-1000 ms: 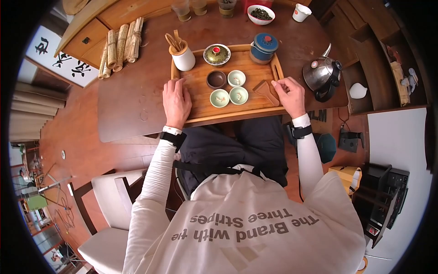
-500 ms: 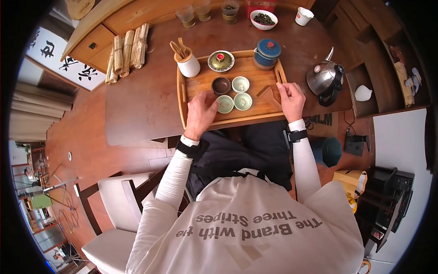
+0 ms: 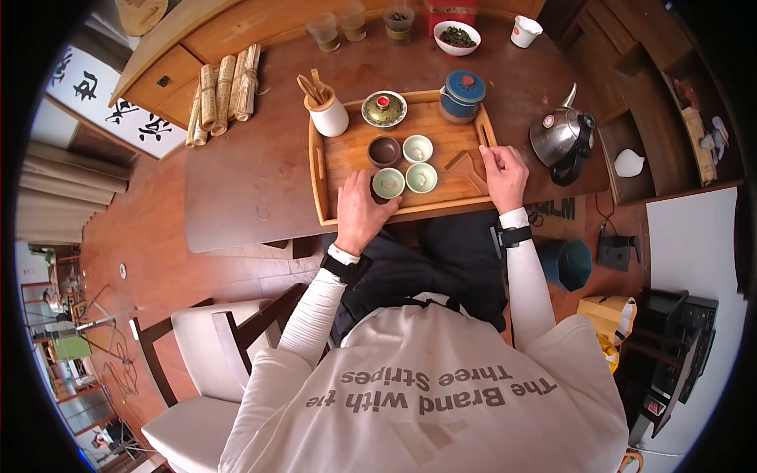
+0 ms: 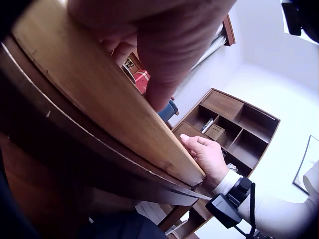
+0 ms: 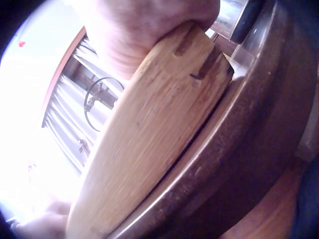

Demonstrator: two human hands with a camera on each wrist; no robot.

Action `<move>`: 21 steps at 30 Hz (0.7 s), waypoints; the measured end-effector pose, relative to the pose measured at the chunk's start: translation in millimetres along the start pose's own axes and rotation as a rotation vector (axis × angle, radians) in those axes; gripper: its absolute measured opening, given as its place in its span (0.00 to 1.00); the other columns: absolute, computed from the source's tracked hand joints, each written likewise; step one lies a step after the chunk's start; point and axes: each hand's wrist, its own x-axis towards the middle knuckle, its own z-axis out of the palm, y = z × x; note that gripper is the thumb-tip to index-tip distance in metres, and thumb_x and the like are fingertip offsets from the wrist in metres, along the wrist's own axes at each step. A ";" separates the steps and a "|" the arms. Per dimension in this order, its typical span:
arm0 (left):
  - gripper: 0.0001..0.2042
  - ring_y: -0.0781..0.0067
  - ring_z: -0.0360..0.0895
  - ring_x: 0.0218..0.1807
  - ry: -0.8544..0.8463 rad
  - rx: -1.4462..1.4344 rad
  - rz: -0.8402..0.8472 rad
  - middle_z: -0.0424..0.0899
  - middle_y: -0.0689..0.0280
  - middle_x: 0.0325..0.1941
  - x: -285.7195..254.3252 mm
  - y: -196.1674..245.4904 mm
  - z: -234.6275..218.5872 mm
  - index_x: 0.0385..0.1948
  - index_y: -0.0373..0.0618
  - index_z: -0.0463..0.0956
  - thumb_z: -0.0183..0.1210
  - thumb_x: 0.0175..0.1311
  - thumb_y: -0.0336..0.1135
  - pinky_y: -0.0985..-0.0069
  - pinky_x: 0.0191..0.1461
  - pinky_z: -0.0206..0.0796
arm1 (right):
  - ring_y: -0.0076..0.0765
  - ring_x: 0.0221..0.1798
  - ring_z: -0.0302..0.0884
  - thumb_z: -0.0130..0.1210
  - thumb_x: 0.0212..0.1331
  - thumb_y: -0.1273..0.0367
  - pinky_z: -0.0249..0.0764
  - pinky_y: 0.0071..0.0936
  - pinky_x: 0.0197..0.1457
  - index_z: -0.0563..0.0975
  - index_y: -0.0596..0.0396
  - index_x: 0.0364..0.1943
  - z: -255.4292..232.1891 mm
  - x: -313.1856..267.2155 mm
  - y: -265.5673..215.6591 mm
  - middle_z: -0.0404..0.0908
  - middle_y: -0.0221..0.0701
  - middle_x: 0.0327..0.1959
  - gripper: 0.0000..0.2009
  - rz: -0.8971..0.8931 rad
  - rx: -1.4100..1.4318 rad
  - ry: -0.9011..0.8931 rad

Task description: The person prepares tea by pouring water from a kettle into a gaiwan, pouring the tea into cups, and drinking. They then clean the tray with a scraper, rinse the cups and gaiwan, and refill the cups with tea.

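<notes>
In the head view, my left hand [image 3: 364, 211] has fingers and thumb curved about the front-left pale green teacup [image 3: 388, 184], at the front of the wooden tray [image 3: 430, 206]. A dark brown cup [image 3: 385, 151] and two more green teacups, one at the back [image 3: 418, 148] and one in front [image 3: 422, 178], sit close beside it. At the tray's right end my right hand [image 3: 507, 175] grips the rim, its thumb near a brown, fan-shaped wooden piece [image 3: 462, 166]. The left wrist view hides the cups behind the tray wall [image 4: 104, 99].
On the tray's far side stand a white tool holder [image 3: 330, 120], a lidded patterned bowl [image 3: 384, 110] and a blue lidded jar [image 3: 463, 93]. A steel kettle [image 3: 556, 134] is to the right. Bamboo scrolls [image 3: 226, 91] and a bowl of leaves [image 3: 456, 39] lie farther back.
My left hand has left the tray's left rim and moved right to the front-left teacup. The right hand stays at the right rim. The whole view has shifted slightly.
</notes>
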 end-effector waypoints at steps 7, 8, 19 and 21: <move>0.27 0.53 0.84 0.49 0.170 -0.238 -0.154 0.86 0.50 0.44 2.4 5.5 -24.4 0.48 0.36 0.75 0.77 0.48 0.35 0.63 0.55 0.75 | 0.37 0.27 0.75 0.69 0.63 0.70 0.72 0.33 0.33 0.81 0.60 0.31 -1.2 -0.2 -1.1 0.78 0.34 0.27 0.09 0.028 0.002 -0.020; 0.28 0.54 0.85 0.48 0.190 -0.271 -0.156 0.86 0.51 0.43 6.3 2.5 -28.4 0.49 0.35 0.75 0.77 0.48 0.35 0.64 0.54 0.76 | 0.37 0.27 0.75 0.69 0.63 0.70 0.72 0.33 0.33 0.81 0.60 0.31 -1.0 -0.7 -1.3 0.78 0.34 0.27 0.09 0.029 0.005 -0.020; 0.26 0.51 0.83 0.53 0.169 -0.135 0.102 0.85 0.53 0.50 64.3 3.3 -65.1 0.54 0.41 0.75 0.73 0.51 0.32 0.62 0.57 0.75 | 0.37 0.27 0.75 0.69 0.62 0.69 0.72 0.33 0.33 0.81 0.59 0.31 0.0 -1.7 0.7 0.77 0.34 0.26 0.09 0.063 0.021 0.000; 0.28 0.48 0.80 0.55 0.116 -0.020 0.205 0.81 0.53 0.53 65.8 3.0 -59.0 0.55 0.41 0.74 0.73 0.48 0.29 0.58 0.58 0.74 | 0.33 0.26 0.72 0.69 0.63 0.70 0.70 0.31 0.32 0.82 0.60 0.31 1.1 -1.1 0.0 0.76 0.32 0.25 0.09 0.051 0.026 0.022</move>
